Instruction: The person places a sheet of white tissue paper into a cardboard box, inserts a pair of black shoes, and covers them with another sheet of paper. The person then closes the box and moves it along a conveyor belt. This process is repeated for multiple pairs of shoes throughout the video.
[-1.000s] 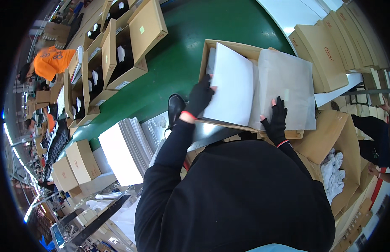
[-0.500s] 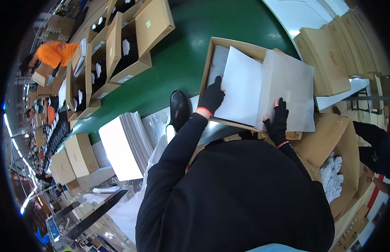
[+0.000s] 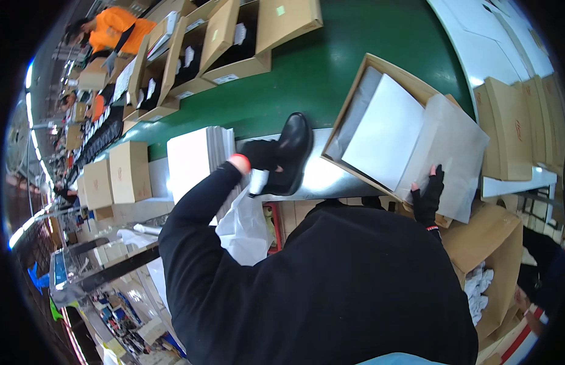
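Your left hand (image 3: 262, 156) grasps the boot (image 3: 296, 143) over the bench (image 3: 325, 180), outside the box (image 3: 407, 79); your right hand (image 3: 429, 198) rests unclenched on the tissue (image 3: 460, 152); the box is open and lined, white sheet (image 3: 383, 134) laid in, boot not yet inside.

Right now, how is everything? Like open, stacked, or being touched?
Shoebox: open, white sheet inside.
Translucent paper: spread out, right hand resting on it.
Black shoe: touched by left hand.
White sheet pile: stacked.
Big carton: open, crumpled white material inside.
Far cardboard boxes: open, black things inside.
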Motion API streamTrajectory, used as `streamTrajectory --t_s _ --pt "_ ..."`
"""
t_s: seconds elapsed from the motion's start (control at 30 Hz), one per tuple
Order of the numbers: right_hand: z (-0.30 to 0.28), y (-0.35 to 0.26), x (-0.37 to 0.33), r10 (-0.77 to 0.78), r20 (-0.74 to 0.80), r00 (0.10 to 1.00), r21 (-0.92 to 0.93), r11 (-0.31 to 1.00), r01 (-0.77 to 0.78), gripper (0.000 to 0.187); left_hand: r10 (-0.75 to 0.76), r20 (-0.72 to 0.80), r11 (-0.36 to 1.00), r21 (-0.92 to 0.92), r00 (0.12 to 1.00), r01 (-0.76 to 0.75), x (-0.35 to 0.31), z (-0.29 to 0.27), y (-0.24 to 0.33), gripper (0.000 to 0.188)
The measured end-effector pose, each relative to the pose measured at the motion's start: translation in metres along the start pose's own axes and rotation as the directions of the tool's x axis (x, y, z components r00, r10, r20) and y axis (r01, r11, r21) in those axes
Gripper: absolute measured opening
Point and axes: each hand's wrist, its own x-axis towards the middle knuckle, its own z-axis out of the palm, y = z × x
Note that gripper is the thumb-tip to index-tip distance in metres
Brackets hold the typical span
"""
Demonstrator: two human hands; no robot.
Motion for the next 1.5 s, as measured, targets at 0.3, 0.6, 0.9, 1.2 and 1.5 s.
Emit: streamTrajectory --t_s 0.3,0.6,0.9,1.2,1.5 --pt "0.001 0.007 0.002 0.027 -0.006 1.000 0.004 1.000 -0.027 0.082 0.347 -0.172 0.596 -0.719 0.922 -0.358 0.005 -0.119 0.071 0.066" --pt "-0.010 0.025 -0.007 0.199 -0.029 0.980 -0.171 0.964 -0.201 0.082 0.436 -0.057 0.862 -0.260 0.898 -0.435 0.191 -0.055 0.161 0.078" --pt "-0.067 0.156 -0.055 0.647 -0.298 0.702 -0.156 0.693 -0.704 0.074 0.578 -0.239 0.785 0.424 0.780 -0.452 0.197 -0.010 0.193 0.037" --pt "-0.180 0.099 -0.006 0.361 -0.470 0.806 -0.013 0.910 -0.415 0.018 0.253 -0.719 0.823 -0.192 0.648 -0.534 0.108 -0.005 0.168 0.049" --pt "-0.035 -0.163 0.131 -0.292 0.510 0.809 0.859 0.221 -0.462 0.025 0.053 -0.553 0.267 -0.794 0.831 -0.545 0.060 -0.020 0.153 0.065"
